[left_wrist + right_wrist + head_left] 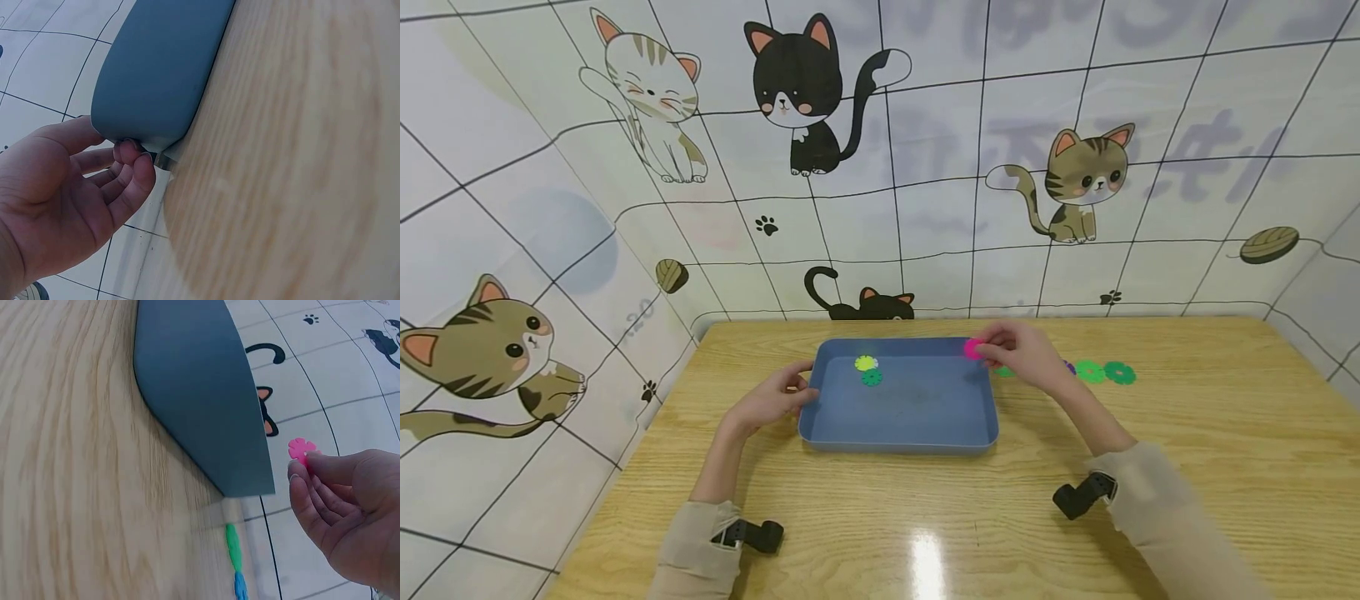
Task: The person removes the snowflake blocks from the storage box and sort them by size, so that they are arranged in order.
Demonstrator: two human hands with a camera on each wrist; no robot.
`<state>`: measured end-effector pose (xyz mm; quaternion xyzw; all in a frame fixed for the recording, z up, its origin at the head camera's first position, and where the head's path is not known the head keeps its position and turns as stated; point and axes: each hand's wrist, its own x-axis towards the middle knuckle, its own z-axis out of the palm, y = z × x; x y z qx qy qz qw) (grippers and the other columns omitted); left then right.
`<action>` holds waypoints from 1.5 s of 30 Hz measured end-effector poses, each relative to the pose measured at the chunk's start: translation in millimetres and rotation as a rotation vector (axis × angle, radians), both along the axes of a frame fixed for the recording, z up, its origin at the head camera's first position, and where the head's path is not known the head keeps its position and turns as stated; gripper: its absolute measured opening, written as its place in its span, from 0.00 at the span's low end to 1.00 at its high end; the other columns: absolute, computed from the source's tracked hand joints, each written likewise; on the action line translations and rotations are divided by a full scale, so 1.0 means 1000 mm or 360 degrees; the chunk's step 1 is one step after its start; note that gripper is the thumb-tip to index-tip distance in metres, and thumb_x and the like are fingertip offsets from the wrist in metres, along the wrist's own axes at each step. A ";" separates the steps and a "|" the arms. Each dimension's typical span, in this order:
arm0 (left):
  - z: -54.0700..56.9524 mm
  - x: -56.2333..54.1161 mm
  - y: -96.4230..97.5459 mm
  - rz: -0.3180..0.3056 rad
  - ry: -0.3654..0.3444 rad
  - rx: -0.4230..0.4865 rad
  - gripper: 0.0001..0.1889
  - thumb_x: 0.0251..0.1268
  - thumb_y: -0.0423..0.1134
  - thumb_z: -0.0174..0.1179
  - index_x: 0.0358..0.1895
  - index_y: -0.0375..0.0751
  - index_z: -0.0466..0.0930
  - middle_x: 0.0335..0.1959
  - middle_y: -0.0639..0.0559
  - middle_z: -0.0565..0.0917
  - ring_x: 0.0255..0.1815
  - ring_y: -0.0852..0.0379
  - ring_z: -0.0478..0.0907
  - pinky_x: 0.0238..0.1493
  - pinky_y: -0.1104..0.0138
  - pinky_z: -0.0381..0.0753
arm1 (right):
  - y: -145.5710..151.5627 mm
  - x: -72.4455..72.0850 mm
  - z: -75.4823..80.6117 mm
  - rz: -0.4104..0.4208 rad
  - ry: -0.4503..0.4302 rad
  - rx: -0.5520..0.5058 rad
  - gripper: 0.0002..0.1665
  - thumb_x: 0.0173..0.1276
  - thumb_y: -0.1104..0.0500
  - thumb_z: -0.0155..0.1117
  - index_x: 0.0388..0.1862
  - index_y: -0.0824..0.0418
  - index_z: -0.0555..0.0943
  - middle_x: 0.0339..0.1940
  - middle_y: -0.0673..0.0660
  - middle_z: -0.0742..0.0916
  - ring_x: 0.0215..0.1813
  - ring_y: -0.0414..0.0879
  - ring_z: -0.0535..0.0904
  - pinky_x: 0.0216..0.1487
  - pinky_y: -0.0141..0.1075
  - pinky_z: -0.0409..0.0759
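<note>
A blue-grey tray (902, 408) lies on the table, and my left hand (775, 397) grips its left edge. In the left wrist view the thumb and curled fingers of the left hand (75, 187) meet the tray's end wall (156, 69). My right hand (1022, 353) pinches a pink snowflake disc (973, 348) over the tray's far right corner. The right wrist view shows this pink disc (302, 450) between thumb and fingertips of the right hand (350, 506). Inside the tray, toward the far left, lie a yellow disc (865, 363) and a green disc (872, 377).
Right of the tray, a row of discs lies on the wooden table (895, 508), with a light green disc (1090, 372) and a darker green disc (1120, 372) at its right end. My right hand partly hides the row. A cat-print wall covering (925, 225) stands behind.
</note>
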<state>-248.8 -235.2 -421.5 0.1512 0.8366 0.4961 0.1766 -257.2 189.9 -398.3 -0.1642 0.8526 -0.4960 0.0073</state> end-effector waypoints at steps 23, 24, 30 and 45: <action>-0.001 0.000 0.002 0.0003 0.0000 0.0002 0.35 0.77 0.35 0.56 0.78 0.28 0.51 0.41 0.42 0.73 0.33 0.53 0.73 0.35 0.64 0.77 | 0.121 0.016 0.007 -0.0236 0.0135 0.0185 0.14 0.76 0.60 0.63 0.50 0.72 0.79 0.38 0.65 0.88 0.34 0.39 0.85 0.36 0.32 0.83; -0.001 0.000 0.002 0.0004 0.0001 0.0004 0.35 0.77 0.35 0.56 0.78 0.28 0.51 0.41 0.42 0.73 0.33 0.53 0.73 0.35 0.64 0.77 | 0.126 0.018 0.007 -0.0259 0.0129 0.0208 0.15 0.76 0.59 0.63 0.50 0.72 0.80 0.38 0.65 0.88 0.34 0.38 0.85 0.36 0.32 0.83; -0.001 -0.001 0.001 0.0003 0.0007 -0.0005 0.34 0.76 0.35 0.57 0.78 0.29 0.52 0.41 0.42 0.73 0.34 0.53 0.74 0.35 0.64 0.77 | 0.157 0.022 -0.002 -0.0370 0.0103 0.0303 0.18 0.76 0.56 0.63 0.51 0.72 0.80 0.38 0.64 0.88 0.34 0.36 0.83 0.35 0.31 0.82; 0.000 0.000 0.001 0.0011 0.0013 -0.0020 0.34 0.76 0.35 0.57 0.78 0.29 0.52 0.40 0.42 0.74 0.32 0.52 0.73 0.33 0.64 0.76 | 0.206 0.028 -0.020 -0.0531 -0.0051 0.0558 0.23 0.76 0.55 0.63 0.51 0.78 0.78 0.37 0.64 0.88 0.29 0.33 0.79 0.30 0.30 0.77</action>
